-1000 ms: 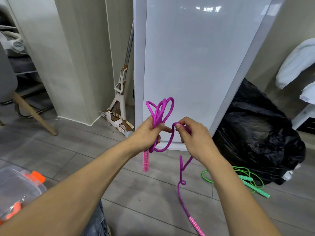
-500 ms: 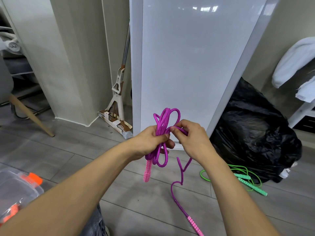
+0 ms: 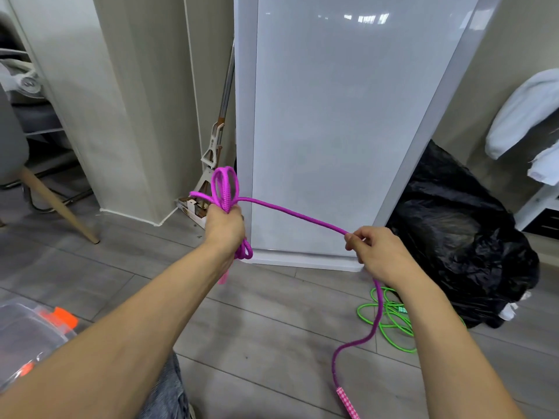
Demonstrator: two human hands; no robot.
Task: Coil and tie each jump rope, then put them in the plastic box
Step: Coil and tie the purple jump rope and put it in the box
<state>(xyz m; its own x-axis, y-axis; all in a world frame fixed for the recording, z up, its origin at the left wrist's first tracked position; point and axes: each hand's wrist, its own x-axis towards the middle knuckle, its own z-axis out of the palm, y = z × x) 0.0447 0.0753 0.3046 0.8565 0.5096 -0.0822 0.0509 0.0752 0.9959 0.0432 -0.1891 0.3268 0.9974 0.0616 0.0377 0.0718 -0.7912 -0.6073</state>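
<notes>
Both your forearms stretch forward toward the white panel (image 3: 348, 131), the left aimed at its lower left corner and the right at its lower right corner. The clear box (image 3: 30, 325) sits on the floor well left of the panel, beside your left elbow. Your left hand (image 3: 225, 226) is raised before the panel's bottom left edge, fist clenched round the coiled purple rope (image 3: 290, 211). Loops stand above the fist and hang below it, with a pink handle (image 3: 223, 278) under the wrist. Your right hand (image 3: 376, 252) sits lower, before the panel's bottom right corner, thumb and curled fingers pinching a taut strand from the coil. The tail drops to the floor, ending in the other handle (image 3: 348, 403). The green rope (image 3: 400, 310) lies loose below that corner.
</notes>
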